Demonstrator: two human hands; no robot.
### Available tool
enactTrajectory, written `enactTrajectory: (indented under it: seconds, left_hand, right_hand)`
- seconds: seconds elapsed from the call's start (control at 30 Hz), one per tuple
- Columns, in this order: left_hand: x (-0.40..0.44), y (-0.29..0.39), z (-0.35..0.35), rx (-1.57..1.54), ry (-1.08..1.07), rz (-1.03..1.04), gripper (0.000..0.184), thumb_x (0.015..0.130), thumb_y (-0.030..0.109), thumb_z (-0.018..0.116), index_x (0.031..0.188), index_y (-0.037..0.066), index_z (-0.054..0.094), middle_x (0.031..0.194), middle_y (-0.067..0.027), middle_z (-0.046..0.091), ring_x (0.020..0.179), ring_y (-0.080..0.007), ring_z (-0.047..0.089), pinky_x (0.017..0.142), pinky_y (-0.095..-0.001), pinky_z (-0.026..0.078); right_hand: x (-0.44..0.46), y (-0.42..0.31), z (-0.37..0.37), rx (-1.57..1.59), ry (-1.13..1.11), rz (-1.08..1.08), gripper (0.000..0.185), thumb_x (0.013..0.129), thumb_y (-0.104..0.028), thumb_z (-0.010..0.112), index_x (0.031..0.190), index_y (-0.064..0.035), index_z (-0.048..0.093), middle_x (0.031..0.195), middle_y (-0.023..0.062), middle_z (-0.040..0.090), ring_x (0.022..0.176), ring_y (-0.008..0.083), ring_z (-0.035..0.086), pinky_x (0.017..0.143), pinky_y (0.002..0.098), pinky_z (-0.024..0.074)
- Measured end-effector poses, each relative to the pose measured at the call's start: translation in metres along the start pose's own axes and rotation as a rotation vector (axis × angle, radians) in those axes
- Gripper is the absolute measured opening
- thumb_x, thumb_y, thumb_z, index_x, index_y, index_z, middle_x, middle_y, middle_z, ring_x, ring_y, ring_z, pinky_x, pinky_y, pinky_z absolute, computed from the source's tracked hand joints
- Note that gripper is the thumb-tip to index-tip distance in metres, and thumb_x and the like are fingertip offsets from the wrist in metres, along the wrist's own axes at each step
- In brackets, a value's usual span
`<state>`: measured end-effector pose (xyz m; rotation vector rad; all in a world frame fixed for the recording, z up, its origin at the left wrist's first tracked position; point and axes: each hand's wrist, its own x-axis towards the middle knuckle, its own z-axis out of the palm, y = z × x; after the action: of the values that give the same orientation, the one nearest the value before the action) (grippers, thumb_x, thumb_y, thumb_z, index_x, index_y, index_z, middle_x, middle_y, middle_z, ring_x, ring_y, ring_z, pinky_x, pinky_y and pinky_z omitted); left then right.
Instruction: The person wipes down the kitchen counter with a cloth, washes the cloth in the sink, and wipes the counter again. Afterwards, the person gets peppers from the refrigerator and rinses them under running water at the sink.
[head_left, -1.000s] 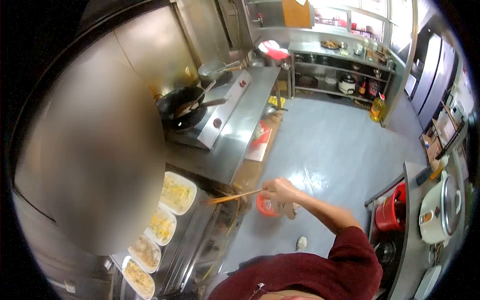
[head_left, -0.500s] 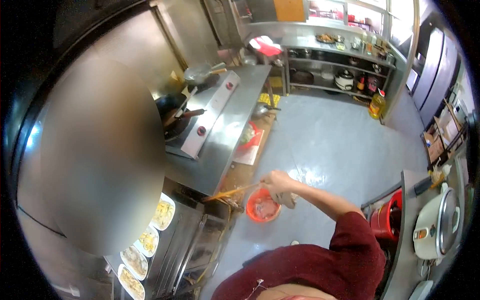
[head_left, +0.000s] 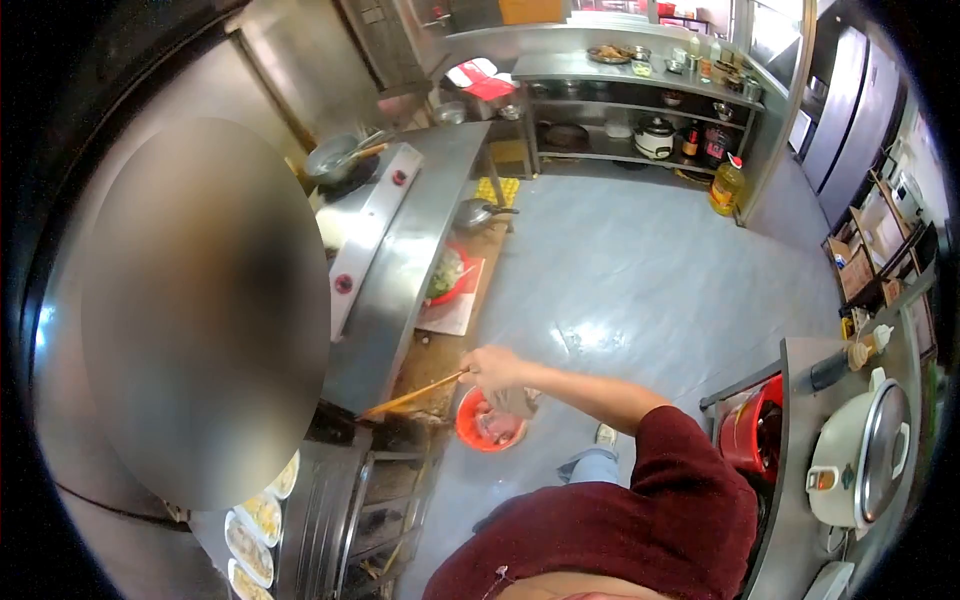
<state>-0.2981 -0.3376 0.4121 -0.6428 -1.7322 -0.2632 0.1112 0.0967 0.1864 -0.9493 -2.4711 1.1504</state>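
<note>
My right hand is closed around long wooden chopsticks, which point left toward the corner of the steel counter. A greyish cloth hangs just below that hand; whether the fingers grip it too, I cannot tell. Under the hand, a red-orange bucket stands on the floor with pinkish, wet-looking contents. My left hand is out of sight; a large blurred patch covers the left of the view.
White plates of food line the lower left. A stove panel tops the counter, with a pan behind. On the right are a rice cooker and a red bucket. An oil jug stands farther off.
My view has shifted, and the scene sits farther left. My right hand still holds the chopsticks above the bucket. My leg and shoe now show on the floor.
</note>
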Motion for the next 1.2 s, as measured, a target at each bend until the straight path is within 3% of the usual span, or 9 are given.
enactTrajectory:
  seconds: [0.13,0.2,0.23,0.33,0.47,0.63,0.87,0.93,1.2]
  left_hand:
    - [-0.218,0.142,0.018,0.056,-0.571,0.244,0.038,0.083,0.027,0.046,0.108,-0.001,0.051,0.104,-0.0129,0.056,0.092,-0.0232,0.056,0.076,-0.0298,0.046]
    - [-0.349,0.269,0.023,0.231,-1.836,0.884,0.036,0.083,0.025,0.047,0.109,0.001,0.051,0.113,-0.0132,0.052,0.1,-0.0228,0.052,0.079,-0.0321,0.046]
    - [-0.373,0.316,0.022,0.154,-2.008,0.727,0.033,0.082,0.025,0.049,0.104,0.001,0.052,0.108,-0.0125,0.053,0.096,-0.0228,0.053,0.077,-0.0326,0.046]
    - [-0.415,0.435,0.026,-0.259,-1.723,0.121,0.024,0.078,0.023,0.053,0.091,0.003,0.056,0.092,-0.0104,0.056,0.083,-0.023,0.055,0.07,-0.0341,0.045]
    - [-0.423,0.543,0.09,-0.535,-1.371,-0.084,0.016,0.073,0.02,0.059,0.074,0.004,0.062,0.071,-0.0077,0.061,0.066,-0.0233,0.057,0.061,-0.036,0.045]
    - [-0.233,0.731,0.163,-0.979,-1.591,-0.445,0.021,0.071,0.018,0.056,0.062,-0.001,0.06,0.053,-0.009,0.055,0.054,-0.0123,0.051,0.05,-0.0341,0.041]
    - [-0.019,1.01,0.331,-1.339,-1.243,0.06,0.027,0.082,0.026,0.051,0.082,0.002,0.062,0.071,-0.0113,0.063,0.069,-0.0163,0.06,0.063,-0.0319,0.046]
    - [0.04,1.085,0.389,-1.302,-1.072,0.091,0.036,0.081,0.034,0.053,0.087,-0.001,0.061,0.08,-0.0155,0.063,0.074,-0.0214,0.061,0.068,-0.0331,0.046]
    - [0.316,1.313,0.431,-1.482,-0.801,0.274,0.026,0.082,0.028,0.055,0.086,0.003,0.063,0.076,-0.0046,0.062,0.07,-0.0114,0.057,0.064,-0.0261,0.045]
  right_hand:
    - [-0.019,0.104,-0.077,0.017,0.081,0.088,0.023,0.078,-0.03,0.058,0.091,-0.0113,0.063,0.08,0.0141,0.062,0.078,0.0313,0.059,0.068,0.0403,0.0456]
    - [-0.035,0.176,-0.116,0.021,0.166,0.097,0.024,0.077,-0.031,0.058,0.09,-0.0118,0.063,0.079,0.0137,0.062,0.075,0.0305,0.06,0.068,0.0388,0.0461]
    - [-0.049,0.2,-0.142,0.053,0.198,0.207,0.025,0.076,-0.031,0.058,0.091,-0.0113,0.064,0.08,0.0144,0.062,0.077,0.0299,0.06,0.069,0.0378,0.046]
    - [-0.083,0.235,-0.225,0.106,0.258,0.452,0.03,0.075,-0.03,0.059,0.093,-0.0062,0.064,0.083,0.0147,0.062,0.079,0.0265,0.059,0.073,0.0351,0.0457]
    - [-0.065,0.298,-0.294,0.119,0.325,0.549,0.028,0.075,-0.03,0.06,0.09,-0.0071,0.064,0.072,0.0132,0.061,0.067,0.026,0.057,0.063,0.0345,0.0448]
    - [-0.022,0.443,-0.344,0.159,0.452,0.646,0.032,0.073,-0.033,0.061,0.083,-0.0027,0.063,0.069,0.0136,0.06,0.064,0.0238,0.057,0.061,0.0355,0.0439]
    - [-0.143,0.691,-0.338,-0.136,0.603,1.243,0.043,0.08,-0.04,0.054,0.095,0.0006,0.059,0.077,0.0184,0.062,0.066,0.0261,0.061,0.058,0.0405,0.0479]
    - [-0.16,0.674,-0.355,0.152,0.335,1.611,0.04,0.081,-0.035,0.054,0.098,0.0016,0.057,0.074,0.0202,0.061,0.06,0.0282,0.06,0.052,0.0411,0.0473]
    - [-0.085,0.732,-0.371,0.364,0.438,1.61,0.035,0.08,-0.032,0.052,0.089,0.0016,0.057,0.069,0.0182,0.059,0.056,0.0263,0.058,0.048,0.0396,0.0453]
